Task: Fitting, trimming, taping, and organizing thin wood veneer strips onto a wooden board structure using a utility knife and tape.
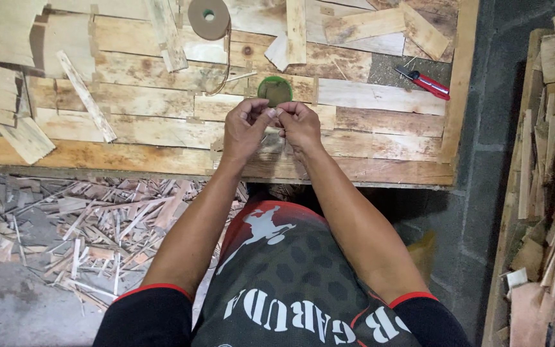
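My left hand and my right hand meet over the front of a rough wooden workbench. The fingertips of both pinch a small, pale thing between them, too small to identify. Just beyond the fingers sits a round green-rimmed container with a dark inside. A thin cord runs from a brown tape roll at the back down towards the hands.
Loose wood strips and offcuts lie across the bench. A red utility knife rests at the right. Wood splinters litter the floor on the left. Stacked wood scraps stand at the right beside a grey block wall.
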